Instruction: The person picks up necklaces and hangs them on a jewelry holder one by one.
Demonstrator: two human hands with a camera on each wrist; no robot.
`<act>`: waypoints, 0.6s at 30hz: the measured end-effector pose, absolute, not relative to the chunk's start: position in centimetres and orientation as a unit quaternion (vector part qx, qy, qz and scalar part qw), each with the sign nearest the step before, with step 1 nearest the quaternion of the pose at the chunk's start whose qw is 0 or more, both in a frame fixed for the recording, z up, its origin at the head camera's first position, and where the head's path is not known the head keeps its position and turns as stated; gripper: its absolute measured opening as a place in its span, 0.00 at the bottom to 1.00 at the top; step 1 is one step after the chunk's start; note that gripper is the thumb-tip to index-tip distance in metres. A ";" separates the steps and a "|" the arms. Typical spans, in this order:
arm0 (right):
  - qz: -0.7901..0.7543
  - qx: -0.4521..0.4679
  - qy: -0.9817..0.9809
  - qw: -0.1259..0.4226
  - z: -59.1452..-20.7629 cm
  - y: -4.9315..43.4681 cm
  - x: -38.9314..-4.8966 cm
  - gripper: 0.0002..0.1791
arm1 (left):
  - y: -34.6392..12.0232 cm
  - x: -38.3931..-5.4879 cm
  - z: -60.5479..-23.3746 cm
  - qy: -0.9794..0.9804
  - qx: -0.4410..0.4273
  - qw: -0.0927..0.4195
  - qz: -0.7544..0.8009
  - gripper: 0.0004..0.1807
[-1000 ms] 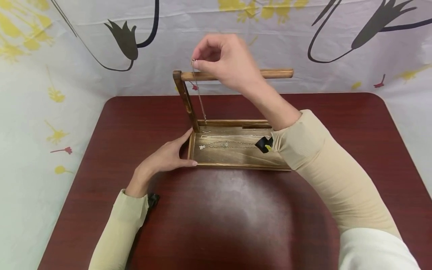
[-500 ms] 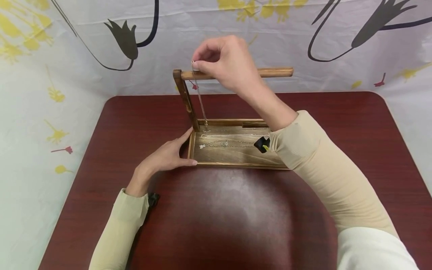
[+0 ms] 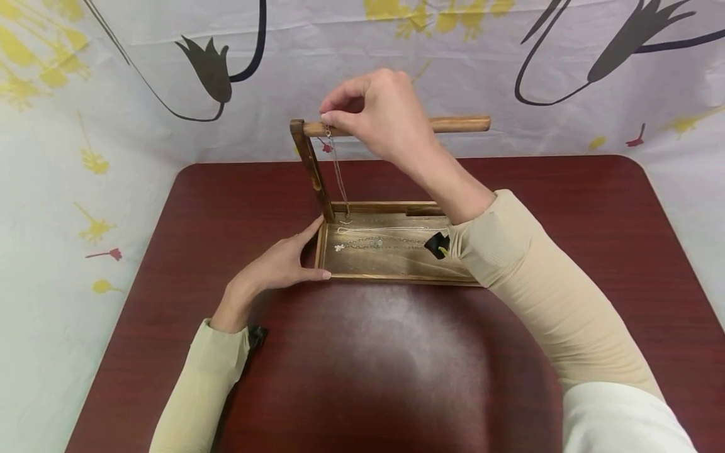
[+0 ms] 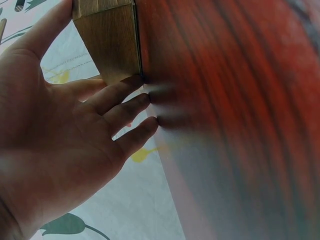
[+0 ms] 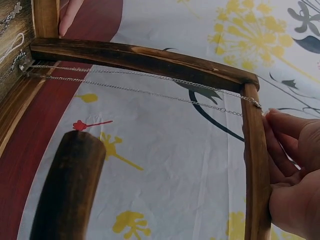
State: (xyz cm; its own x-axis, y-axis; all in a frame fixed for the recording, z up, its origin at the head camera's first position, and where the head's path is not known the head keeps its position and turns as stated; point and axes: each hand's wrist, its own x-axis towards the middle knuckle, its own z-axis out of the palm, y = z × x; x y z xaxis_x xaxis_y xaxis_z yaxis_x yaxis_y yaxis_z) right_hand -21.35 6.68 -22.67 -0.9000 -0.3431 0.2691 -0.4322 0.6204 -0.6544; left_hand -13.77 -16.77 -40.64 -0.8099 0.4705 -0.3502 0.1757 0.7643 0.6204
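Note:
At the top of a wooden necklace stand, my right hand pinches a thin necklace between thumb and fingertips, by the left end of its bar. Two strands of the chain hang from there toward the stand's tray. In the right wrist view the chain runs beside the upright post, its clasp near the bar. My left hand rests against the tray's left end, thumb at the front corner and index finger near the post. Its fingers look fairly straight in the left wrist view.
Inside the tray lie a pale chain and a chain with a flower pendant. A dark red table bears the stand. Printed cloth hangs behind it. My right sleeve covers the tray's right end.
The right hand has come down from above the bar to its level, and the necklace has lowered with it. My left hand keeps its place at the tray.

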 end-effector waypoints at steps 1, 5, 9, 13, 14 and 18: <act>0.379 0.217 -0.898 0.060 -22.7 6.7 -21.4 0.08 | -16.8 -13.8 -40.6 0.905 0.178 0.251 0.293 0.61; 0.390 0.227 -0.890 0.064 -22.8 6.8 -21.3 0.07 | -16.8 -13.7 -40.7 0.905 0.179 0.249 0.294 0.61; 0.411 0.240 -0.876 0.077 -23.0 7.1 -21.2 0.06 | -16.8 -13.7 -40.8 0.906 0.180 0.248 0.293 0.62; 0.432 0.255 -0.859 0.100 -23.2 7.0 -21.1 0.06 | -16.8 -13.7 -40.8 0.906 0.177 0.248 0.293 0.62; 0.438 0.259 -0.854 0.105 -23.2 7.0 -21.0 0.06 | -16.8 -13.7 -40.8 0.906 0.177 0.248 0.294 0.62; 0.466 0.275 -0.832 0.120 -23.4 7.0 -20.8 0.07 | -16.8 -13.8 -40.8 0.906 0.177 0.248 0.295 0.62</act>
